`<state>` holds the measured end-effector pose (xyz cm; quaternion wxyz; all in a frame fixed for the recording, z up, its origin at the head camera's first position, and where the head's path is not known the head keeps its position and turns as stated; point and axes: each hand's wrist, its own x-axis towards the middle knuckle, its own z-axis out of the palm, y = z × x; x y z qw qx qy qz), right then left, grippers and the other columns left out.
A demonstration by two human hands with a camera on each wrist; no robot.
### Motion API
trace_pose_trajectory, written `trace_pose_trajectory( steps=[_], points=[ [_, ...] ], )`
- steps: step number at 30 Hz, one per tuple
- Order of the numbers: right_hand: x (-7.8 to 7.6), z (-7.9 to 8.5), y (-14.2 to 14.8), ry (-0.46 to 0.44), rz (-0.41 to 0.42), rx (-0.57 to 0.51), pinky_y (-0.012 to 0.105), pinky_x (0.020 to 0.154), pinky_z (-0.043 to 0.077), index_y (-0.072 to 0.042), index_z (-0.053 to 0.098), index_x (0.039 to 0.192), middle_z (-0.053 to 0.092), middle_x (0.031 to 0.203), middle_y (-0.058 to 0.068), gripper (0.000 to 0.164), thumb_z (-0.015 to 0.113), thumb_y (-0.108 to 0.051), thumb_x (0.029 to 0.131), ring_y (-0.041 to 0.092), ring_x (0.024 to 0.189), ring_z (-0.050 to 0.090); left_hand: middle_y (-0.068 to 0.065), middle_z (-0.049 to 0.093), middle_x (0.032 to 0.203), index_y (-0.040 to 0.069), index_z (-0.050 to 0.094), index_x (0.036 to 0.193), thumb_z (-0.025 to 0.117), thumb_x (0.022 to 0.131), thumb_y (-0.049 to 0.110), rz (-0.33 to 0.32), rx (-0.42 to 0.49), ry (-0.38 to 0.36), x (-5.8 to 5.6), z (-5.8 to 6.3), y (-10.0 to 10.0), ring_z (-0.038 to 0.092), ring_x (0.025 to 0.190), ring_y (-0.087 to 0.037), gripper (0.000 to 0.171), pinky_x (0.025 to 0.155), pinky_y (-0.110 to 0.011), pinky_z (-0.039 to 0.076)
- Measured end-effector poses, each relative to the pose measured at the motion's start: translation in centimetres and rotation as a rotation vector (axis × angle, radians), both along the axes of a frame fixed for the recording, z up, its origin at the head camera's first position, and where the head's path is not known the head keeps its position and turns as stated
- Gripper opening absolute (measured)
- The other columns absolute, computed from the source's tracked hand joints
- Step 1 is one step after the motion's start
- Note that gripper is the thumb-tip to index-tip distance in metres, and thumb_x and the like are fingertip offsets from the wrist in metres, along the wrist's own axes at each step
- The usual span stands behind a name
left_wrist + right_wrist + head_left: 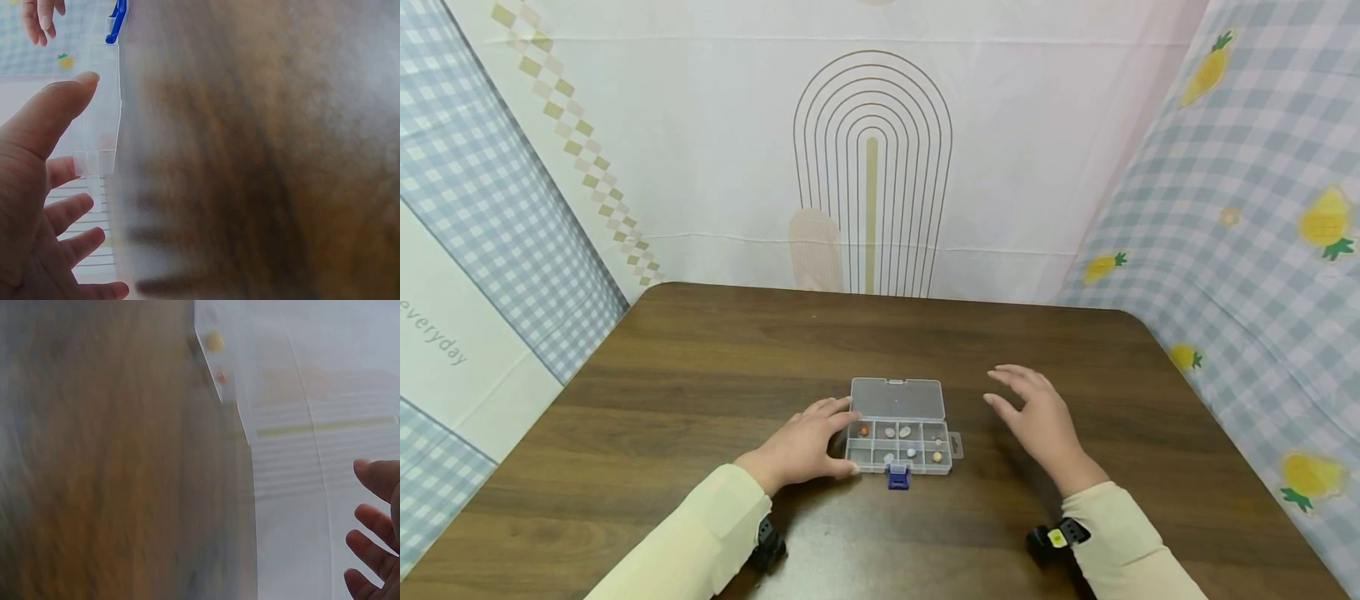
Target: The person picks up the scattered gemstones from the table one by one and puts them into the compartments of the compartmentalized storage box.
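A clear plastic compartment box (898,446) lies on the table with its lid (897,398) raised at the back. Small pieces sit in several of its compartments, among them an orange-brown one (862,431), whitish ones (905,432) and a yellowish one (937,457). A blue latch (898,479) hangs at the front wall. My left hand (805,442) is at the box's left end, fingers spread, thumb by the front corner and index finger at the rear corner. Apart from the box, to its right, my right hand (1041,421) hovers with relaxed fingers and holds nothing.
A clear hanging tab (957,445) sticks out from the box's right end. The brown wooden table (715,358) ends at a white patterned cloth (715,167) behind. Checked cloths hang at the left and right (1255,275). Both wrists carry black camera straps.
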<state>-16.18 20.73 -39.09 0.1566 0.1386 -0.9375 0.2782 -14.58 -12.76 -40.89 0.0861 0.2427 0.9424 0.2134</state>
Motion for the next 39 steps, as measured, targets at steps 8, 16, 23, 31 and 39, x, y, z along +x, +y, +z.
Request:
trace_pose_trajectory(
  steps=[8,16,23,31,39],
  points=[
    [-0.7,-0.3,2.6,0.019,-0.055,-0.051,0.053,0.087,0.048,-0.002,0.065,0.123,0.058,0.128,0.018,0.035,0.07,-0.012,0.089,0.038,0.116,0.054,-0.01,0.035,0.154,0.013,0.05,0.142,0.076,0.081,0.042,-0.004,0.002,0.003,0.0,0.0,-0.1,0.029,0.141,-0.035,0.073,0.107,-0.06,0.03],
    [-1.4,-0.9,4.6,-0.073,-0.087,-0.082,0.055,0.089,0.047,0.0,0.061,0.127,0.053,0.133,0.022,0.037,0.066,-0.01,0.092,0.042,0.115,0.054,-0.01,0.034,0.154,0.013,0.049,0.142,0.076,0.081,0.042,-0.008,0.0,0.0,-0.1,0.0,0.0,0.029,0.141,-0.035,0.073,0.106,-0.059,0.03],
    [-2.2,-1.4,6.1,-0.173,-0.129,-0.081,0.061,0.099,0.036,0.001,0.058,0.13,0.048,0.138,0.026,0.039,0.063,-0.012,0.094,0.046,0.128,0.041,-0.01,0.034,0.154,0.012,0.05,0.142,0.076,0.081,0.042,-0.007,-0.001,0.001,-0.1,0.0,0.0,0.029,0.141,-0.035,0.073,0.106,-0.06,0.03],
    [-2.8,-1.6,7.0,-0.265,-0.154,-0.09,0.06,0.097,0.038,0.002,0.056,0.132,0.046,0.137,0.03,0.04,0.061,-0.013,0.095,0.047,0.125,0.043,-0.01,0.034,0.154,0.012,0.05,0.142,0.076,0.081,0.041,-0.006,-0.001,-0.003,-0.1,0.1,0.0,0.029,0.141,-0.035,0.073,0.106,-0.06,0.03],
    [-3.3,-2.1,7.7,-0.327,-0.178,-0.099,0.059,0.096,0.039,0.002,0.057,0.131,0.049,0.133,0.032,0.04,0.06,-0.016,0.096,0.048,0.122,0.045,-0.011,0.035,0.154,0.012,0.05,0.142,0.076,0.081,0.042,-0.016,0.0,0.007,0.0,0.0,-0.1,0.029,0.141,-0.035,0.073,0.107,-0.058,0.03]
  ],
)
